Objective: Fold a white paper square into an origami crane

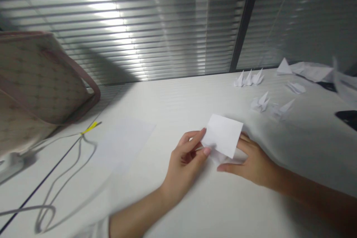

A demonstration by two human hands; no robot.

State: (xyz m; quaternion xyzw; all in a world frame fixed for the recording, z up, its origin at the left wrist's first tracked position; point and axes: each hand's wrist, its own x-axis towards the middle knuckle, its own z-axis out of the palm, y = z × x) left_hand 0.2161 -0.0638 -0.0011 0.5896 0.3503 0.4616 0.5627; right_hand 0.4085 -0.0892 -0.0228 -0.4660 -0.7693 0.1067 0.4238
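Note:
A folded piece of white paper (223,134) is held up over the desk, its smooth, roughly square top face turned towards me. Under its lower edge another paper layer shows, partly shaded. My left hand (188,156) pinches the left side between thumb and fingers. On the right, my right hand (252,160) grips the paper with its fingers behind the right edge and its thumb along the lower layer; those fingertips are hidden. Beyond the right hand stand folded paper cranes (260,102), with a row of smaller-looking ones (248,78) farther back.
A flat white sheet (125,141) lies left of my hands. Grey cables (79,163) with a yellow tie (90,127) run along the left, near a patterned bag (41,85). More folded paper (309,70) lies at the back right, before the window blinds (167,26).

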